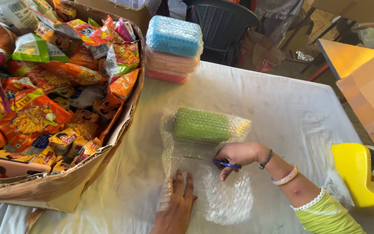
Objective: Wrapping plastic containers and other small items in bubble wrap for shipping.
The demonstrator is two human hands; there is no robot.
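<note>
Cutting bubble wrap (pixel 221 197) with blue-handled scissors (pixel 226 164): the right hand (pixel 238 154) has its fingers closed around the scissor handles, blades pointing left across the clear sheet, mostly hard to see against the plastic. Left hand (pixel 177 207) lies flat, palm down, fingers spread, pressing the near part of the sheet onto the counter (pixel 282 108); it grasps nothing. Sheet sits mid-counter, a bit toward the near edge. Its far end is rolled around a green rectangular block (pixel 201 125), which lies lengthwise just beyond the right hand, wrap sticking out past its right end. Right wrist has a dark bracelet and a pink-white bangle; sleeve is lime green with white trim.

Counter is covered with a white cloth, wrinkled. At the far edge stands a stack of wrapped blocks (pixel 172 47), blue on top, pale pink under it, red at the bottom, well apart from the green one. Left side: a big open cardboard box (pixel 66 182) full of snack packets (pixel 35 112), orange, red and green, its wall bulging toward the sheet. Right edge: a yellow tape dispenser (pixel 360 173) with a roll of tape, near the right forearm. Brown carton (pixel 369 95) beyond it, partly cropped. Dark plastic chair (pixel 221 26) behind the counter.
</note>
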